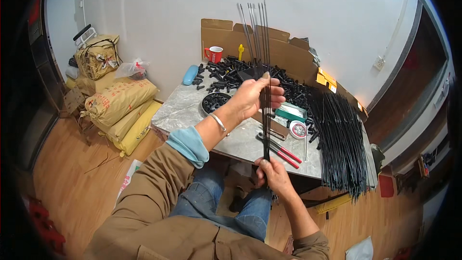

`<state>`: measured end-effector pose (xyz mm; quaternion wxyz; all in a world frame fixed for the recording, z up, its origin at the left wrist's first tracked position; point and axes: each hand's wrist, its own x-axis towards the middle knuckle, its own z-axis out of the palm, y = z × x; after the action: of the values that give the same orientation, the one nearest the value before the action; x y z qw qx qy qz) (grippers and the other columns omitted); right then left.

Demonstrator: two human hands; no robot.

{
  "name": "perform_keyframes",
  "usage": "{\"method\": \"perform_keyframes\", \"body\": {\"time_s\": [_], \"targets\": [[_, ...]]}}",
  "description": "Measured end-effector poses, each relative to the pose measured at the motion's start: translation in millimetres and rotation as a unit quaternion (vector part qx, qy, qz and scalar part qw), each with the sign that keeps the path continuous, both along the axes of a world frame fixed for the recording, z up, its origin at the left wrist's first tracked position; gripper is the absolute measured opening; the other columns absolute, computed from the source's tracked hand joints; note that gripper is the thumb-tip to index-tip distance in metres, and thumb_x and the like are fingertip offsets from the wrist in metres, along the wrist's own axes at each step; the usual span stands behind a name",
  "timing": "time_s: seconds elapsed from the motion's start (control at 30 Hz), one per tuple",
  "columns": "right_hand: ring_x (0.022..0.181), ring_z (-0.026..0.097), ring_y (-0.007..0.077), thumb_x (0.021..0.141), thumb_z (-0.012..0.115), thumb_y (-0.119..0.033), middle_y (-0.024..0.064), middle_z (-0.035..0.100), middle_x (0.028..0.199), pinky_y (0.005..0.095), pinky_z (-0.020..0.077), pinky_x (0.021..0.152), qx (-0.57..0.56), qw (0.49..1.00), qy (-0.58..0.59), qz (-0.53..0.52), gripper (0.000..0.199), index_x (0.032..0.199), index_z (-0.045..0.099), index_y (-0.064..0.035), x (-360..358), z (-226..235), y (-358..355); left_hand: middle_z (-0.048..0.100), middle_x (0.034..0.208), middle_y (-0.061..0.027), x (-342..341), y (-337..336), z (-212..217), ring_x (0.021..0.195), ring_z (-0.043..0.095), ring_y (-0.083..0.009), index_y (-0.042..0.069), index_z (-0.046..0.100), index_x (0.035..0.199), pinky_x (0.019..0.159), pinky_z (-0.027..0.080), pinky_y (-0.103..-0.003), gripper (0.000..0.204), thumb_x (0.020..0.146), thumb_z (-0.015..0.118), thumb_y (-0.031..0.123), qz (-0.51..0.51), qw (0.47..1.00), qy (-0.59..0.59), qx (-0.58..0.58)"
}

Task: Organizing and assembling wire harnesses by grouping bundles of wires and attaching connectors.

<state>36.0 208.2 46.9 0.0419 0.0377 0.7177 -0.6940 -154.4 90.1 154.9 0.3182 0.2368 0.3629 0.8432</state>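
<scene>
Upright in front of me is a bundle of thin black rods (pixel 266 132), its upper ends fanned apart. My right hand (pixel 276 178) is closed round the lower end, where the rods come together. Higher up, my left hand (pixel 249 98) has its thumb across the front of the rods and its fingers behind them. Beyond the bundle, red-handled pliers (pixel 287 155) lie near the table's front edge. A large heap of similar black rods (pixel 341 147) hangs over the table's right side. Small black plastic fittings (pixel 226 74) are piled at the back.
On the grey table (pixel 175 108) stand a dish of black parts (pixel 214 102), a green box (pixel 290 111), a round white tub (pixel 298 129), a blue case (pixel 190 74) and a red mug (pixel 213 54). Cardboard (pixel 284 53) lines the back. Stuffed sacks (pixel 120 101) are stacked at left.
</scene>
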Motion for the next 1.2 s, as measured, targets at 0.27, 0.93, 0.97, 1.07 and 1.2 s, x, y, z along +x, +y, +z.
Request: {"method": "perform_keyframes", "body": {"time_s": [0.27,0.93,0.97,1.07,1.2], "targets": [[0.097,0.059,0.0162,0.092,0.059,-0.022,0.0081,0.063,0.105,0.0293,0.0476,0.086,0.16,0.953,-0.001,0.257,0.036,0.119,0.055,0.0022,9.9,-27.4,39.9,0.066,0.094,-0.0166,10.7,3.8,-10.8,0.086,0.068,-0.0277,-0.004,0.052,0.115,0.074,0.058,-0.04,0.032,0.099,0.047,0.023,-0.001,0.995,0.018,-0.102],[0.118,0.05,0.0303,0.074,0.072,-0.014,0.0139,0.056,0.123,0.0391,0.0375,0.101,0.418,0.846,0.306,-0.128,0.062,0.131,0.047,-0.0054,-47.9,35.2,69.8,0.066,0.101,-0.0178,62.9,-39.6,-6.9,0.095,0.067,-0.0313,-0.005,0.056,0.113,0.081,0.056,-0.041,0.028,0.094,0.056,0.015,-0.172,0.979,0.059,-0.096],[0.118,0.051,0.0272,0.076,0.07,-0.012,0.013,0.056,0.124,0.0355,0.038,0.101,0.348,0.864,0.356,-0.078,0.061,0.132,0.047,-0.0045,-57.7,50.9,42.5,0.066,0.101,-0.0179,68.4,-48.1,-10.2,0.095,0.067,-0.0313,-0.005,0.056,0.114,0.081,0.056,-0.041,0.029,0.094,0.056,0.016,-0.186,0.977,0.047,-0.093],[0.086,0.059,0.0237,0.078,0.065,-0.012,0.0136,0.062,0.096,0.0345,0.0478,0.078,0.149,0.936,0.304,0.099,0.031,0.106,0.058,-0.0038,-65.1,62.6,8.9,0.067,0.096,-0.0181,83.0,-55.8,-11.4,0.093,0.067,-0.0334,-0.005,0.056,0.113,0.084,0.054,-0.042,0.03,0.093,0.057,0.016,-0.229,0.969,0.028,-0.087],[0.073,0.061,0.024,0.082,0.063,-0.006,0.0147,0.063,0.08,0.0333,0.0479,0.068,0.22,0.948,0.226,0.039,0.011,0.092,0.063,-0.0018,-82.8,17.0,14.5,0.068,0.092,-0.0192,84.4,-74.4,-1.9,0.092,0.066,-0.0372,-0.005,0.057,0.108,0.085,0.053,-0.046,0.025,0.093,0.057,0.014,-0.206,0.975,0.031,-0.078]]}}
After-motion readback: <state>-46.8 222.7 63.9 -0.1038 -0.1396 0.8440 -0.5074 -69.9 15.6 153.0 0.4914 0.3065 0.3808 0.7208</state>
